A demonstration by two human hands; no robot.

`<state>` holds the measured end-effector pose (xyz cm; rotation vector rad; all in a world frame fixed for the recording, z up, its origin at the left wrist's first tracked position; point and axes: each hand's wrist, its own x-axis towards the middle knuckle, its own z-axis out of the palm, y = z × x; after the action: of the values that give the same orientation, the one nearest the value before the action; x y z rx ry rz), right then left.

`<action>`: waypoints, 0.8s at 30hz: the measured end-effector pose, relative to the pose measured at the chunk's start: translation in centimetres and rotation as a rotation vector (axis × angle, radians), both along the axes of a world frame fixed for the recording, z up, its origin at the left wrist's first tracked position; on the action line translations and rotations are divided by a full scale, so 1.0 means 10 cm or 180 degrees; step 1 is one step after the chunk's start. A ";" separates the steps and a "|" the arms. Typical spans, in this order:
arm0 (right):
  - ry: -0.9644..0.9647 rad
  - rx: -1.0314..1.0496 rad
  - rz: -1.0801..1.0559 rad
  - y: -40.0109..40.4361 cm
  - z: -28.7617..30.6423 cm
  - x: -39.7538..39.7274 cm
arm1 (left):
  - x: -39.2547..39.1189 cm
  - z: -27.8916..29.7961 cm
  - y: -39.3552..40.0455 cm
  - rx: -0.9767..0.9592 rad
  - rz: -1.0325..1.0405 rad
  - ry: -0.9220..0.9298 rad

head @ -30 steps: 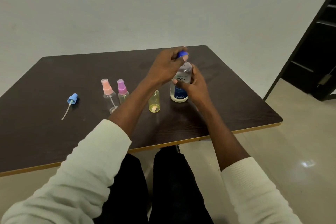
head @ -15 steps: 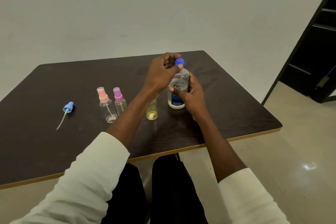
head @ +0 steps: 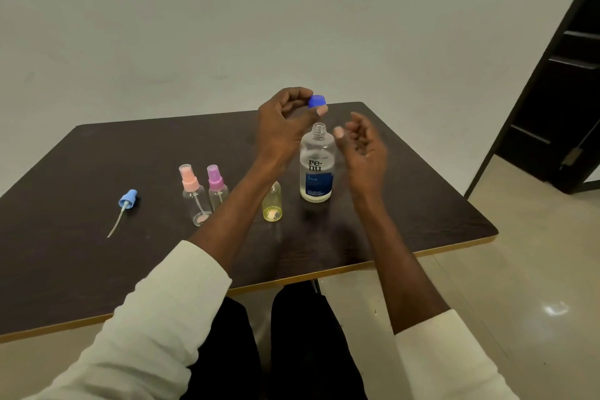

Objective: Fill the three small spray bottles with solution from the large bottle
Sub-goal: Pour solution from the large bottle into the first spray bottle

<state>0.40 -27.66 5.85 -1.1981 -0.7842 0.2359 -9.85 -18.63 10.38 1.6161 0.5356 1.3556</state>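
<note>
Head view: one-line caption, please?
Left hand lifts the blue cap off the large bottle; right hand open beside it.

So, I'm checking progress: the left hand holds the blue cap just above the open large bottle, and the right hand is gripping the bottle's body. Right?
Not quite. In the head view the right hand is open beside the large bottle, not gripping it. The left hand does hold the blue cap above the open neck.

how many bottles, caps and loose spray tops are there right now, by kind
small spray bottles: 3, pink-topped, purple-topped, and a topless yellow one
large bottle: 1, open, standing on the table
blue cap: 1, pinched in the left hand
loose blue spray top: 1, lying on the table
total: 6
</note>
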 end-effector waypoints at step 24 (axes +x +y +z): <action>-0.1154 -0.2222 -0.0463 -0.19 -0.48 0.82 | -0.04 -0.47 -0.41 0.1066 0.0849 0.0918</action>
<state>8.60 -29.61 1.03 -1.9884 -0.9577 0.1772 -10.27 -22.73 5.72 2.0919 0.7467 1.4727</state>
